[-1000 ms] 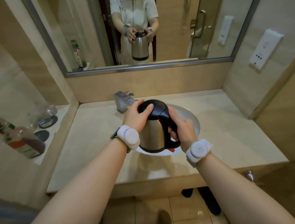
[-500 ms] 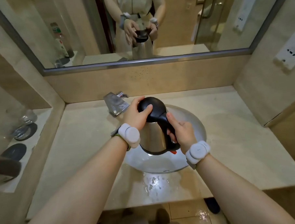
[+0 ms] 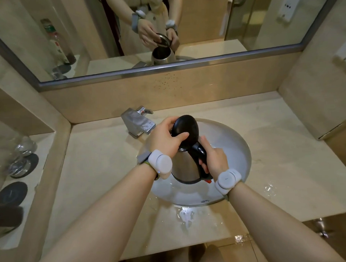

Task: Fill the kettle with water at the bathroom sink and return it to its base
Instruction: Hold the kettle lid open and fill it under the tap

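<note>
The kettle (image 3: 186, 166) hangs over the sink (image 3: 237, 142), right hand (image 3: 215, 160) gripping its handle (image 3: 201, 152), left hand (image 3: 164, 139) holding the lid (image 3: 184, 126) up; filling and return remain.

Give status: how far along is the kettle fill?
Done: kettle is over the basin, lid up (mirror shows it open). In hand: left hand holds the lid, right hand grips the handle. Left: no water visible from the faucet, so filling, closing and returning it to the base, which is out of view.
</note>
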Demonstrator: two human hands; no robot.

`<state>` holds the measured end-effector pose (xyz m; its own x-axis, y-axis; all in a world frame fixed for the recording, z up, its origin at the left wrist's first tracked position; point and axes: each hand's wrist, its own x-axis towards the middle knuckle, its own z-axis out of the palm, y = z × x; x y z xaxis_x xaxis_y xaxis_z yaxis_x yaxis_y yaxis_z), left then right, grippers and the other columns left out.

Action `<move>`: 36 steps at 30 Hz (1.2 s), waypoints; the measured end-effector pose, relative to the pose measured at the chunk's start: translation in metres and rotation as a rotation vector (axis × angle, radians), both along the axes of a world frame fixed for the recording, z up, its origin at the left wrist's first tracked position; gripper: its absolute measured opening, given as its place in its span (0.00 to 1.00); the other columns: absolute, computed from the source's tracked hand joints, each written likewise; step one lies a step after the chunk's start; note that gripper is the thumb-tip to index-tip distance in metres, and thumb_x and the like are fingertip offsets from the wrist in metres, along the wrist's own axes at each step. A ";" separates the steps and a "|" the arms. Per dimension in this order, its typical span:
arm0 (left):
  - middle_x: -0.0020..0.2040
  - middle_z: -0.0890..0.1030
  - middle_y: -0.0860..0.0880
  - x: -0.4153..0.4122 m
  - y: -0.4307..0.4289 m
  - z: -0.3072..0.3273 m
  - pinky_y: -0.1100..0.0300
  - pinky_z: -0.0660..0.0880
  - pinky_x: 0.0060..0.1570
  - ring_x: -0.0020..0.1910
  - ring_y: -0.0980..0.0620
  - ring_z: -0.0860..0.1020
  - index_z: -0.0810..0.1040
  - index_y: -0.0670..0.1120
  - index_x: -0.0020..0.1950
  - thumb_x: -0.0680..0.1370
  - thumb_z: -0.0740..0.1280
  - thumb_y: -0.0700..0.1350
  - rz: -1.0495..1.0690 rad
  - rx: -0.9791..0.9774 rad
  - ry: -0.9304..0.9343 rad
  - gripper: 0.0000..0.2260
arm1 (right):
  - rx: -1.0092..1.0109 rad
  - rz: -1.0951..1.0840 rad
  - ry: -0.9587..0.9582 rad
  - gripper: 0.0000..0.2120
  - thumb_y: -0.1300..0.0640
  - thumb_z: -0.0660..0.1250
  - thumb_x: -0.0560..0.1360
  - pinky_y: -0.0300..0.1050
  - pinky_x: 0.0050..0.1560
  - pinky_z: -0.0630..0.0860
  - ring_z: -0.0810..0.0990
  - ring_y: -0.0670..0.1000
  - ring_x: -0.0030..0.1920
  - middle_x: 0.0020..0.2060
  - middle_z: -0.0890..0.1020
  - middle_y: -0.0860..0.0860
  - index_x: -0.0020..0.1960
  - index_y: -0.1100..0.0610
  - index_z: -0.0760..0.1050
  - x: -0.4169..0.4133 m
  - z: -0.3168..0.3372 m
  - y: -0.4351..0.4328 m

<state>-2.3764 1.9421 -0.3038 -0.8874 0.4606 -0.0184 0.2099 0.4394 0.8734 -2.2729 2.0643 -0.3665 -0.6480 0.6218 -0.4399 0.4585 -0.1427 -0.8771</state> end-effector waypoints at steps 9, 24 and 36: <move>0.50 0.84 0.65 -0.019 -0.009 -0.029 0.54 0.79 0.55 0.50 0.64 0.81 0.75 0.66 0.57 0.67 0.74 0.55 -0.016 -0.085 -0.028 0.20 | 0.011 0.023 -0.185 0.35 0.26 0.55 0.74 0.50 0.40 0.76 0.78 0.55 0.29 0.22 0.79 0.52 0.32 0.56 0.78 -0.028 -0.016 -0.007; 0.71 0.75 0.49 -0.134 -0.008 -0.049 0.51 0.49 0.74 0.77 0.47 0.60 0.80 0.48 0.63 0.84 0.58 0.47 -0.104 -0.274 0.248 0.13 | 0.180 -0.008 -0.222 0.35 0.32 0.58 0.76 0.47 0.38 0.73 0.77 0.55 0.31 0.21 0.78 0.52 0.22 0.57 0.73 -0.062 -0.047 -0.013; 0.68 0.76 0.54 -0.198 -0.018 -0.059 0.47 0.46 0.74 0.78 0.54 0.55 0.72 0.55 0.71 0.85 0.50 0.53 -0.349 -0.744 0.293 0.18 | 0.311 0.124 -0.211 0.40 0.30 0.60 0.73 0.52 0.38 0.74 0.71 0.56 0.29 0.24 0.72 0.57 0.30 0.69 0.69 -0.088 -0.049 -0.025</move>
